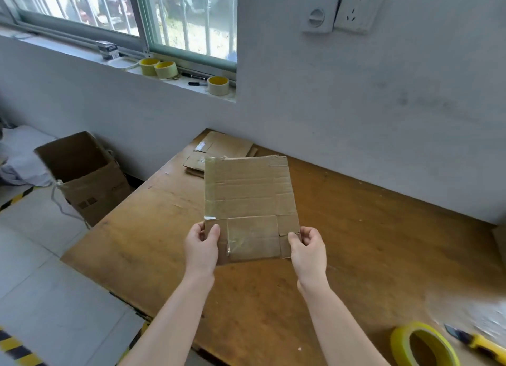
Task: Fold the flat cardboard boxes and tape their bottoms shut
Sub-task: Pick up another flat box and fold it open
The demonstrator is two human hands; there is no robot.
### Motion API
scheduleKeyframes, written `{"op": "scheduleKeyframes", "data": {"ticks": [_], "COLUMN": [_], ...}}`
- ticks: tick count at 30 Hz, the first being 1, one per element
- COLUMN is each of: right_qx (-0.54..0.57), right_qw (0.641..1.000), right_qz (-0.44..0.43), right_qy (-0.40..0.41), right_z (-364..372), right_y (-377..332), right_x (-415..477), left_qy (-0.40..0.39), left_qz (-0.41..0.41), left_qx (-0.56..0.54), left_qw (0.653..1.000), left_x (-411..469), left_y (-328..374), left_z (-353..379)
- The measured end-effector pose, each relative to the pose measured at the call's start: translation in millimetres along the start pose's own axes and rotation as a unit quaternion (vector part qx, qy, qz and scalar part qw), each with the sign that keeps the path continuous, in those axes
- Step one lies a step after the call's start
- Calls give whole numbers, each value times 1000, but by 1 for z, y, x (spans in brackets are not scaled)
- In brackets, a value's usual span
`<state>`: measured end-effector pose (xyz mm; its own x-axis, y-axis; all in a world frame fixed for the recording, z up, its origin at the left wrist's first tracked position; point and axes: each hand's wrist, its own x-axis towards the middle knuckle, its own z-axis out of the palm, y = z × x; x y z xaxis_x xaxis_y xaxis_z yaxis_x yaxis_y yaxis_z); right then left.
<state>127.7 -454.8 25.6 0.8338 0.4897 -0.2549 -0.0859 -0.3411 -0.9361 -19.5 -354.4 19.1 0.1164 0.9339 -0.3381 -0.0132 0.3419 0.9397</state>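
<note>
A flat cardboard box, with old clear tape on its face, is held up above the wooden table. My left hand pinches its lower left corner and my right hand pinches its lower right corner. A stack of other flat boxes lies at the table's far corner by the wall. A yellow-cored tape roll sits at the near right of the table, apart from both hands.
A yellow utility knife lies right of the tape roll. An open cardboard box stands on the floor left of the table. Three tape rolls and markers sit on the window sill. The wall borders the table's far side.
</note>
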Motion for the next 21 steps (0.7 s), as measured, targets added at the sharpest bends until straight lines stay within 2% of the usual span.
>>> {"op": "scheduleKeyframes", "data": {"ticks": [6,13,21], "right_qx": [16,8,42], "right_qw": [999,998,997], "right_qz": [-13,20,-12], "right_qy": [36,54,66], "right_z": [-44,-99,-181], "right_y": [15,44,55], "right_x": [-52,-110,-116], "left_qy": [-43,-89,-108], "left_qz": [10,-16,-2], "left_qx": [15,79,121], "left_qw": [999,993,987], "left_x": [-56,-112,-176], "left_y": [-21,-55,-65], "left_z": [-4,-6,46]}}
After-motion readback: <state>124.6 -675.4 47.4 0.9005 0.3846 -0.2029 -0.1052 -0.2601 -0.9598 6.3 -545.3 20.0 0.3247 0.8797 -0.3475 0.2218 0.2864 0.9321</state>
